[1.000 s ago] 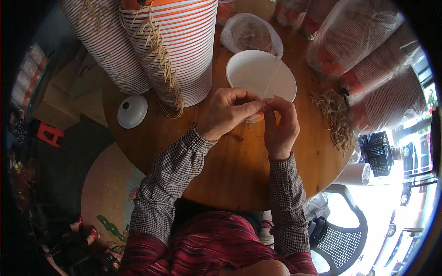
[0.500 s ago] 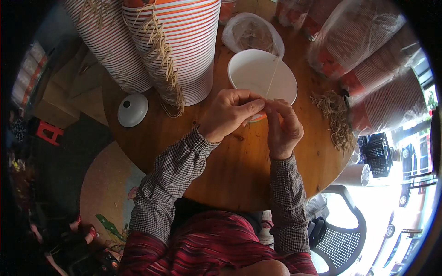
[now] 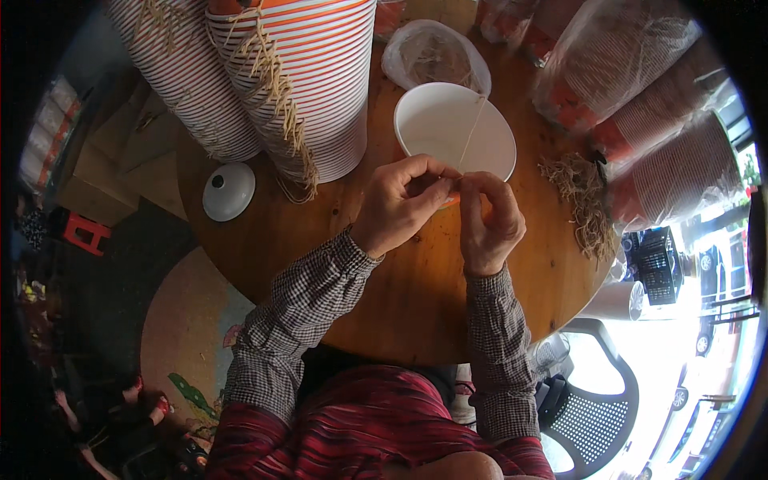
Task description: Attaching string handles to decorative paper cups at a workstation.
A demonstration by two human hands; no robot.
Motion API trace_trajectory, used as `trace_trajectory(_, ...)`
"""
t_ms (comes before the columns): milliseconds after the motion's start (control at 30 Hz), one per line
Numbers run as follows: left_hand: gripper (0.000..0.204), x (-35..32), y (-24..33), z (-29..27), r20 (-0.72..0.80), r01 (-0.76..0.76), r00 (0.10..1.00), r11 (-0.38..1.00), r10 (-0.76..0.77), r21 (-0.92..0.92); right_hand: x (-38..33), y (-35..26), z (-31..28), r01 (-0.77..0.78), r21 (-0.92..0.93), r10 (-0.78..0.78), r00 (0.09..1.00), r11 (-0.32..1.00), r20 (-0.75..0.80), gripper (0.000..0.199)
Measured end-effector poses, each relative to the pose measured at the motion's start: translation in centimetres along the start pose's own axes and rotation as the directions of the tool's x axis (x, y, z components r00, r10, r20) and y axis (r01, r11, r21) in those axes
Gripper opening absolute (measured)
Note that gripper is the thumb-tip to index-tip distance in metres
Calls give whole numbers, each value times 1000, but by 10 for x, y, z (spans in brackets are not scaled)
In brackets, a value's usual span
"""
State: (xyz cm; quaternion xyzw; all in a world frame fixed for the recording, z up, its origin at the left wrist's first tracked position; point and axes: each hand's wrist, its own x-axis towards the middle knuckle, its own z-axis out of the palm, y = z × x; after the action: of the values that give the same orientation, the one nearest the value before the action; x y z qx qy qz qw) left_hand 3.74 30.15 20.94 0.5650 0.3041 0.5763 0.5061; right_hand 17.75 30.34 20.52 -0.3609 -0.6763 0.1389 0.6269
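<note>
A white paper bucket (image 3: 428, 120) with an orange outer side stands on the wooden table in front of me, its opening tipped toward me. A thin pale string (image 3: 474, 132) runs from the far part of its rim across the opening to the near side. There, my left hand (image 3: 400, 204) pinches the string between thumb and forefinger. Right beside those fingertips, my right hand (image 3: 492, 224) is also closed in a pinch at the string. Exactly how the string lies between the fingertips is too small to make out.
Tall stacks of nested buckets (image 3: 328, 96) rise at the left, with tied strings (image 3: 280, 96) hanging along them. A white lid (image 3: 229, 192) lies near the table's left edge. At the right are a bundle of loose strings (image 3: 580, 196) and plastic-wrapped bucket stacks (image 3: 616, 64). A bag (image 3: 436, 56) sits behind the bucket.
Both hands stay at the bucket's near rim. My left fingers and thumb have shifted slightly, and the right fingertips have drawn into a tighter pinch. The bucket has barely moved.
</note>
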Motion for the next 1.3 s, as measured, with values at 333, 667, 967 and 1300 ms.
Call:
trace_trajectory(333,10,-1,-4,4,-37,-76,996,997,76,16,-2,6,-1,-141,91,146,988,986,-50,9)
trace_trajectory(667,3,-3,-8,0,-63,-182,977,947,205,264,1,5,-1,-67,-57,65,997,996,-48,9)
trace_trajectory(967,1,-5,-4,1,30,-207,978,924,209,322,5,2,-5,-194,150,196,981,969,2,6)
trace_trajectory(1300,7,2,-10,0,-1,-202,976,908,218,366,0,12,-3,-136,-31,135,990,990,-26,8)
